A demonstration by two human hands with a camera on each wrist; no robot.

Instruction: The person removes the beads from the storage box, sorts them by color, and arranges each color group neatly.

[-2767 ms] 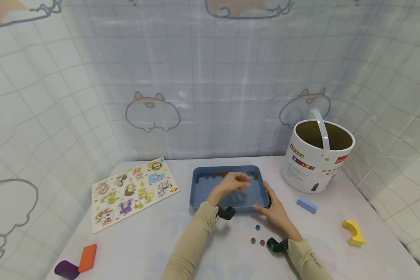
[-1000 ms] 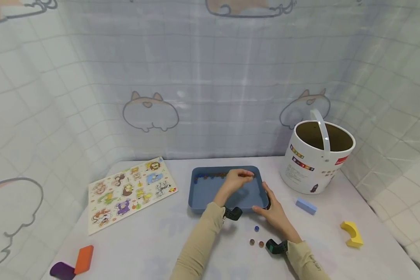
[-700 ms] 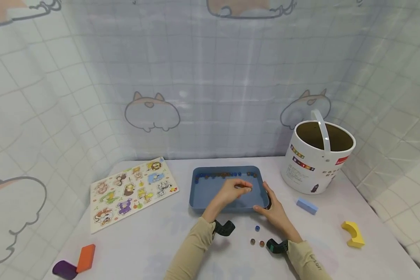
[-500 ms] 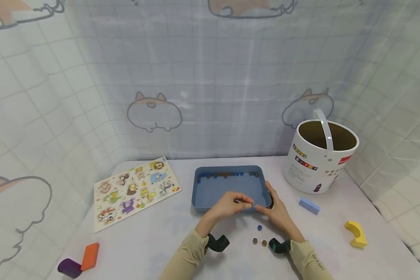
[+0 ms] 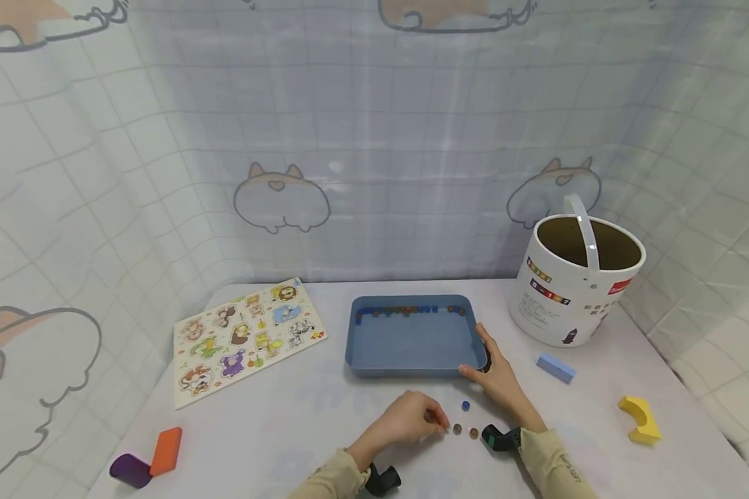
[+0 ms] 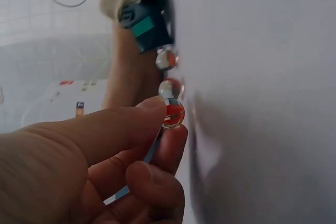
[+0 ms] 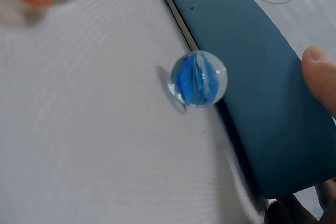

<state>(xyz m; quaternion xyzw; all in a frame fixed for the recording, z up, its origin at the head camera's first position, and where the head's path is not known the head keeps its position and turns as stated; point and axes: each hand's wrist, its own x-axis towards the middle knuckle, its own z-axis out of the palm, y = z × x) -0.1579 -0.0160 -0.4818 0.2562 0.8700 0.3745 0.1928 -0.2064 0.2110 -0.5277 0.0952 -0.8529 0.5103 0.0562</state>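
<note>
The left hand (image 5: 408, 421) is down on the white table (image 5: 274, 430), at about 6 o'clock from the flat blue plastic tray (image 5: 412, 336). Its thumb and first finger pinch a small clear glass marble with red inside (image 6: 173, 114), and the wrist view shows that marble just off the table top or barely touching it; I cannot tell which. Right beside it, at 3 o'clock from the hand, two more clear marbles with red-brown inside (image 5: 465, 431) lie in a short row on the table. A clear marble with blue inside (image 5: 465, 405) sits alone a little farther away, at 12 o'clock from those two, close to the tray's near wall but not touching it. The right hand (image 5: 502, 381) holds the tray's near right corner, with the thumb on the right rim and the fingers curled against the near wall. Along the far wall inside the tray lies a line of little dark, red and blue marbles (image 5: 406, 310). A tall white paper bucket with a white handle (image 5: 577, 281) stands at 3 o'clock from the tray. A pale blue block (image 5: 555, 366) and a yellow arch block (image 5: 640, 418) lie at 4 o'clock. A wooden animal puzzle board (image 5: 246, 336) lies at 9 o'clock, and an orange block (image 5: 166, 450) leans on a purple block (image 5: 130, 470) at 8 o'clock.
</note>
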